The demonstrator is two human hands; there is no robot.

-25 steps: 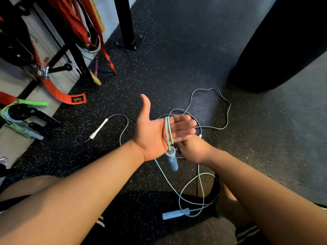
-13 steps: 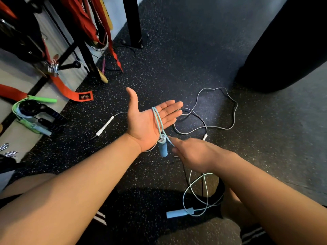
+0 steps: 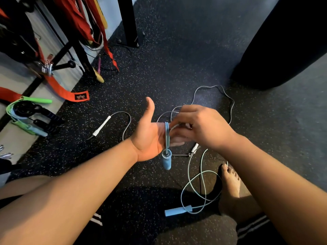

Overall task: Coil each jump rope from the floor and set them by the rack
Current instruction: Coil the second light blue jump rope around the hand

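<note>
blue jump rope [image 3: 166, 133] wraps left hand [image 3: 148, 138]; strap label [image 3: 81, 96] illegible.

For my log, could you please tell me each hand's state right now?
Left hand: open, blue jump rope looped over its palm.
Right hand: pinching that rope's cord.

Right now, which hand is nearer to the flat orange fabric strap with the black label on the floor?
Left. The left hand lies right of the orange strap, apart from it; the right hand is farther right.
</note>
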